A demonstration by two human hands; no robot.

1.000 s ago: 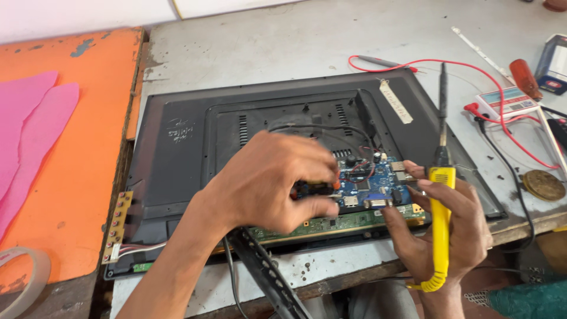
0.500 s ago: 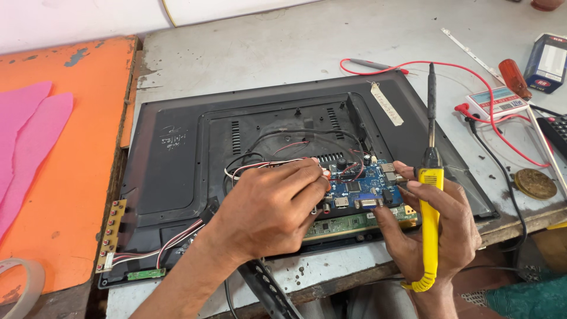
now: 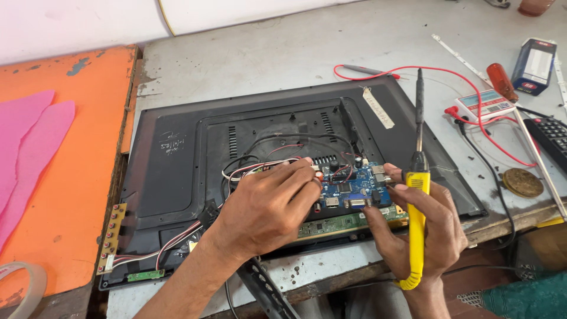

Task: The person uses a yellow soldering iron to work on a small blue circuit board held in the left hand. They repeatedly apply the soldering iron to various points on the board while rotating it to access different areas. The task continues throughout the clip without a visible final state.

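Resting knuckles-up over the blue circuit board (image 3: 354, 192), left hand (image 3: 269, 210) with fingers curled, fingertips pressed to the board's left edge beside a bundle of red, white and black wires (image 3: 260, 168); whether anything is pinched between them cannot be told

Gripping a yellow-handled soldering iron (image 3: 417, 195), right hand (image 3: 428, 233) closed around the handle, black shaft pointing up and away toward the far edge of the bench, thumb and forefinger touching the board's right edge

Sitting on the open back of a black flat-screen panel (image 3: 177, 177), blue board near the panel's near-right corner, with a narrow green strip board (image 3: 342, 223) just below it along the panel's near edge

Lying face down across the middle of the grey bench (image 3: 266, 59), panel reaching almost to the near edge, a paper tag (image 3: 378, 108) stuck on its far-right part

Hanging off the panel's near-left corner, small button board (image 3: 111, 236) joined by a ribbon of wires, with a tiny green board (image 3: 144, 275) close by

Scattered toward the bench's right edge: red test lead (image 3: 407, 72), white-and-red multimeter (image 3: 484, 105), red-handled screwdriver (image 3: 502, 81), blue and white box (image 3: 533, 66), black remote (image 3: 552, 133), round brass-coloured disc (image 3: 522, 182)

Adjoining the bench's left edge, orange table (image 3: 77, 147) with pink sheets (image 3: 26, 136) and a roll of tape (image 3: 18, 286) at its near corner
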